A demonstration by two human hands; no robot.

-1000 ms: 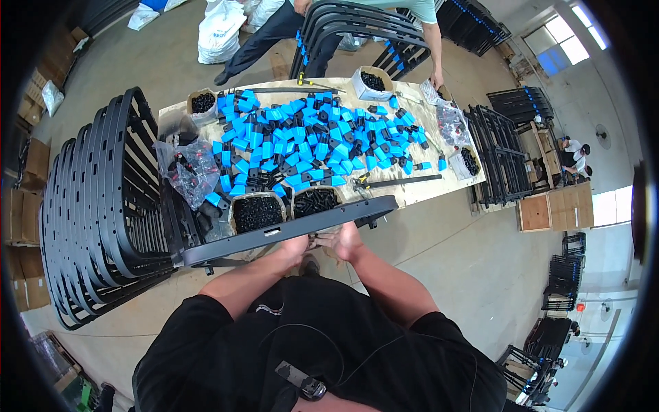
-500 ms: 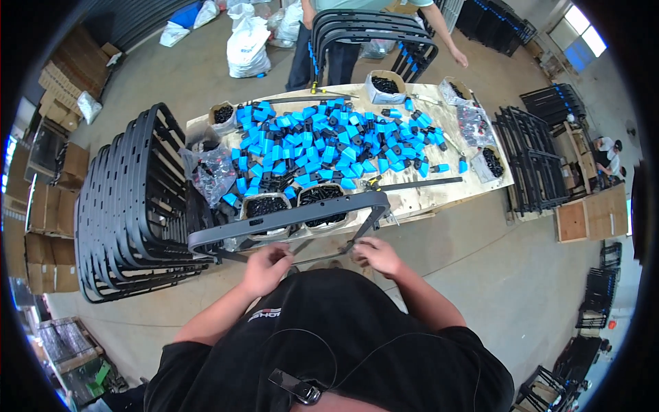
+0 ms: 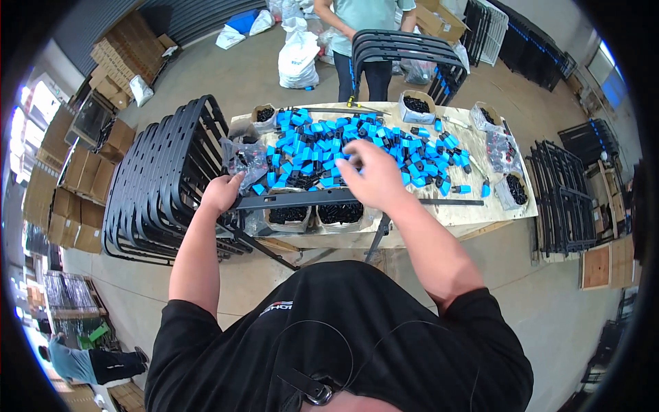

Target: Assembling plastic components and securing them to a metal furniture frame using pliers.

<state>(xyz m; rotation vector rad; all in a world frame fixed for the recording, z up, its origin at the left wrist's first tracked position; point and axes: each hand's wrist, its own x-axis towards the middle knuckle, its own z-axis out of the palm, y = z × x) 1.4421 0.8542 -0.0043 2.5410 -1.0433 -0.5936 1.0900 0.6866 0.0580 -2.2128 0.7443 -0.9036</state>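
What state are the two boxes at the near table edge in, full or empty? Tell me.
Full, or nearly so: both boxes are open-topped and show small black parts up to about the rim, just beyond the dark metal frame that the left hand grips.

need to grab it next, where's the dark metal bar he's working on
In the head view the long dark metal bar lies along the near edge of the wooden table, just before the pile of blue plastic caps, with the left hand on its left end.
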